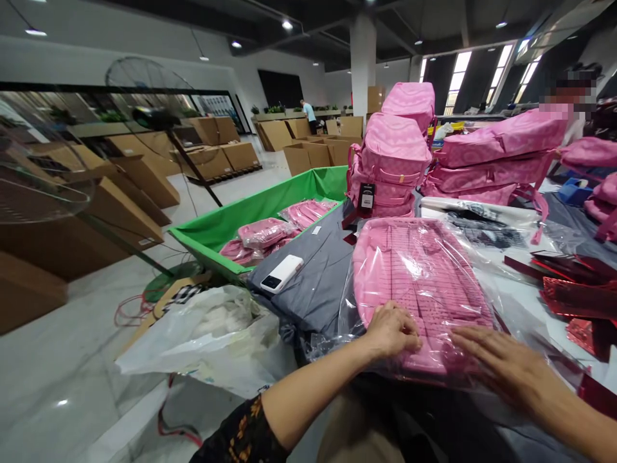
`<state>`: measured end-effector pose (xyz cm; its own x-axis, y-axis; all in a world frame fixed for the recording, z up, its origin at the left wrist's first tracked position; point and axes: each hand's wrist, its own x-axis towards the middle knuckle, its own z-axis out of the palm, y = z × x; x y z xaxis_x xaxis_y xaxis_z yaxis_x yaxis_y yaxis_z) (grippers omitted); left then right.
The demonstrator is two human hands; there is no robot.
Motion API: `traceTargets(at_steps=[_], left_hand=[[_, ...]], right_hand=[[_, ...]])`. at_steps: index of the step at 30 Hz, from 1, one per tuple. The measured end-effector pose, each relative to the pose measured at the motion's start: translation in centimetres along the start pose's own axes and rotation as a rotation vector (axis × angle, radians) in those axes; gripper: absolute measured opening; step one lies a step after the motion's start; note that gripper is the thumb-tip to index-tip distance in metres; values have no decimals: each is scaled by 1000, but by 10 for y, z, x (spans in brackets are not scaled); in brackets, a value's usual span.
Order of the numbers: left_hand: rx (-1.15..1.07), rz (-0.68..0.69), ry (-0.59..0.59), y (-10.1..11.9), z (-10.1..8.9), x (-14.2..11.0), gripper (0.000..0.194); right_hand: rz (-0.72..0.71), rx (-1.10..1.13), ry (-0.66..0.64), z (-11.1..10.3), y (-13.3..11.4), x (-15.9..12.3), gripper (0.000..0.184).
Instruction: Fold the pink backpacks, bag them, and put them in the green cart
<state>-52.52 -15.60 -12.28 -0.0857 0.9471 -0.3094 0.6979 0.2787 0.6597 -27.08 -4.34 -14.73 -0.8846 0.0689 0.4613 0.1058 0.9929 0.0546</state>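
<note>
A pink backpack lies flat inside a clear plastic bag at the near edge of the grey-covered table. My left hand rests on the lower part of this bag, its fingers curled against the film as if gripping a fold. Flat on the lower right side, my right hand touches the plastic with its fingers stretched out. Just behind stands a stack of pink backpacks, with a black hang tag on its front.
A white phone or power bank lies on the grey cloth. Left of it, a green bin holds several bagged pink packs. Red foil strips lie at right. A fan, cartons and a white plastic sack stand left. People are farther back.
</note>
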Motion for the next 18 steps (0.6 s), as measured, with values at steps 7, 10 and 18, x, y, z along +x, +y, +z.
traceTargets(at_steps=[7, 10, 18], left_hand=[[268, 358, 33, 0, -12, -24, 13], [415, 479, 63, -9, -26, -51, 24], [167, 109, 96, -44, -47, -56, 9]], right_hand=[[-106, -104, 14, 30, -24, -17, 79], [-104, -97, 38, 34, -16, -24, 79], [9, 51, 108, 50, -17, -28, 67]])
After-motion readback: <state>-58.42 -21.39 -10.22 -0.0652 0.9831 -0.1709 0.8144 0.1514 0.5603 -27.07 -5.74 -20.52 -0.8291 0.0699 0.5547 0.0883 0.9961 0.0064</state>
